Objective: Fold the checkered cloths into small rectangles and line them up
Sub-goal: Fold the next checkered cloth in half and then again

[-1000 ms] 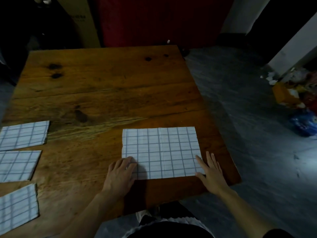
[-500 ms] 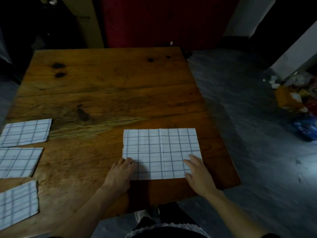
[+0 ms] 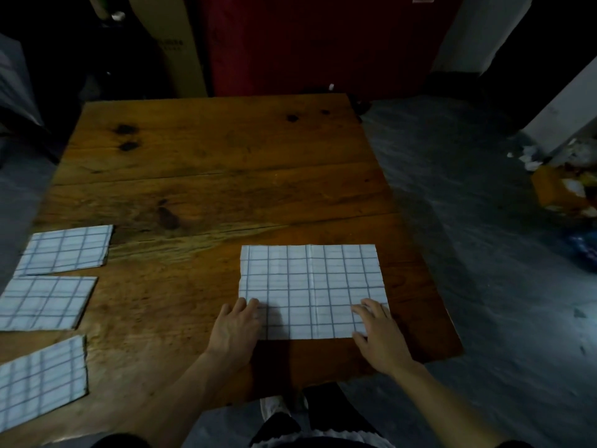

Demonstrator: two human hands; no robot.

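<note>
Overhead, from the head camera, a cardboard box (image 3: pixel 168 43) behind the wooden table (image 3: pixel 226 176) carries a line of print too dim to read. Nearer, a half-folded checkered cloth (image 3: pixel 311 286) lies flat toward the table's near right corner, a crease running down its middle. Its near left corner sits under the left hand (image 3: pixel 237 331), whose fingers lie loosely bent on the fabric. Its near right corner is under the right hand (image 3: pixel 379 334), fingers curved down onto it, perhaps pinching the edge. Well apart, along the left edge, three folded cloths (image 3: pixel 66 250) (image 3: pixel 45 302) (image 3: pixel 38 379) lie in a row.
</note>
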